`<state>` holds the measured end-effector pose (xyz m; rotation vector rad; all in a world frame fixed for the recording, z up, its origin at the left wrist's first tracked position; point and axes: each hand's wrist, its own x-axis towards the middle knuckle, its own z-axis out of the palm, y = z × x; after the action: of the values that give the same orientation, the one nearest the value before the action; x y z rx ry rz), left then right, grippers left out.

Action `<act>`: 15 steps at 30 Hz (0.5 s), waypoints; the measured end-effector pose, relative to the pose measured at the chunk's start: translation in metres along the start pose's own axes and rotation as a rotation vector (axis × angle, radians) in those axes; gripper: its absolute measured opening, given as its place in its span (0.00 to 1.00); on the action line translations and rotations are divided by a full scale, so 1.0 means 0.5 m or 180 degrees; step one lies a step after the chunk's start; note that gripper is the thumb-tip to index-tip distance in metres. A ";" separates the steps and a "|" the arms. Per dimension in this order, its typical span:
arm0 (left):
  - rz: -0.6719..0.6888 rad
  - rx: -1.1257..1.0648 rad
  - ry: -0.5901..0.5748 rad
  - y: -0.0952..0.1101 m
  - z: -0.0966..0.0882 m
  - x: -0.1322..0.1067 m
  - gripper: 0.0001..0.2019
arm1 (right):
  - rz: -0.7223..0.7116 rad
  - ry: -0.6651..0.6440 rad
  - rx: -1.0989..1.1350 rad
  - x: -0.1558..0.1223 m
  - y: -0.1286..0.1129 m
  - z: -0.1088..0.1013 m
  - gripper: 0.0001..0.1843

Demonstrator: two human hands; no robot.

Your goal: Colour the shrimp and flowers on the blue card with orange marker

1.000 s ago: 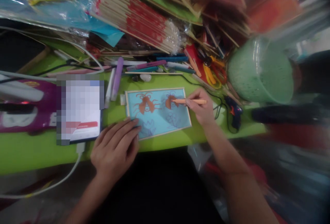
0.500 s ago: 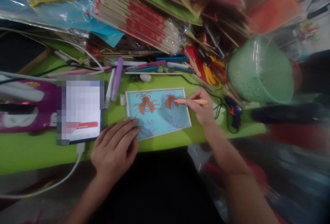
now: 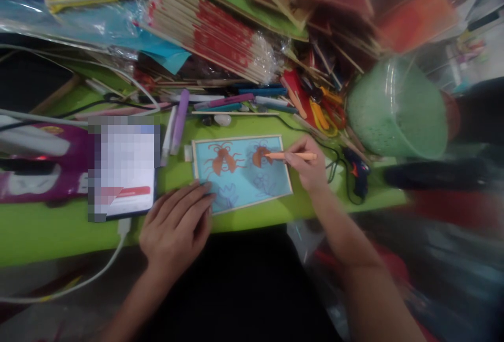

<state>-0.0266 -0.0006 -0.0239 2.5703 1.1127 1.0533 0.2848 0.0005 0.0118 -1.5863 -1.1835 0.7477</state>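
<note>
A small blue picture board [image 3: 241,171] with a pale wooden frame lies on the green table [image 3: 51,226]. Two orange crab-like figures are painted on it. My right hand [image 3: 309,169] is closed around an orange marker [image 3: 290,156], whose tip touches the right-hand orange figure. My left hand [image 3: 177,226] lies flat with fingers stretched out, its fingertips pressing the board's lower left corner.
A phone [image 3: 124,166] with a white cable lies left of the board, beside a purple device [image 3: 39,166]. Pens, scissors [image 3: 325,111] and a wrapped bundle of sticks [image 3: 212,35] crowd the back. A green bucket [image 3: 397,106] and a glue gun [image 3: 356,171] stand at right.
The marker tip has shifted very slightly over the right-hand orange figure. My left hand has stayed on the board's corner.
</note>
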 end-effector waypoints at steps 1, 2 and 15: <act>0.0008 0.0000 0.0003 0.000 0.000 0.000 0.16 | -0.0001 -0.0011 0.0031 0.000 -0.001 0.001 0.11; 0.0011 -0.0003 0.0007 -0.001 0.000 0.000 0.16 | -0.0003 -0.0011 0.0053 0.000 -0.002 0.001 0.10; -0.0008 -0.0035 -0.0005 -0.001 -0.002 -0.002 0.17 | 0.0037 -0.0017 -0.0079 0.002 -0.006 0.004 0.10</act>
<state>-0.0280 -0.0010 -0.0242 2.5601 1.1062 1.0538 0.2821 0.0021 0.0138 -1.6137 -1.1927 0.7478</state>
